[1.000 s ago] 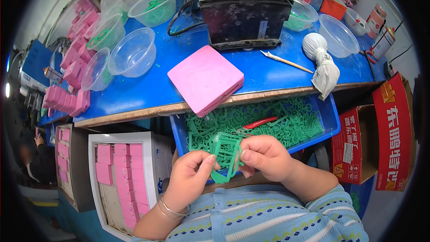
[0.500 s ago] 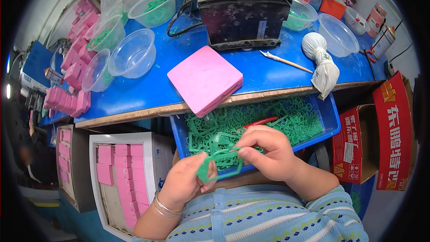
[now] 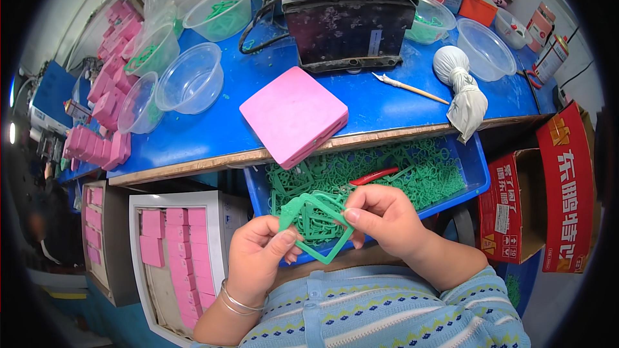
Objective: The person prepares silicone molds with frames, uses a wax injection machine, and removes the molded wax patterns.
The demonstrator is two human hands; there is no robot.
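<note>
A thin green square frame [image 3: 327,259] is held up in front of me between both hands, tilted, its middle open. My left hand [image 3: 261,245] pinches its left side between thumb and fingers. On the right side, my right hand [image 3: 387,216] grips it by the thumb and fingertips. Just beyond and below the hands is a blue tray [image 3: 475,161], filled with tangled green pieces [image 3: 425,177]. Among them lies a red-handled tool [image 3: 374,176], near my right hand. A pink square block [image 3: 293,113] overhangs the table edge above the tray.
Clear plastic bowls [image 3: 190,80] stand on the blue table [image 3: 213,132], some holding green pieces. A black machine [image 3: 348,32] stands at the back. A wooden-handled tool [image 3: 416,90] and white cloth bundle [image 3: 467,90] lie right. Pink blocks [image 3: 184,258] fill a white-framed box; red cartons [image 3: 500,206] stand right.
The green frame has turned to face me more squarely, so its square outline shows. My hands have moved slightly apart, and more of the red-handled tool is visible.
</note>
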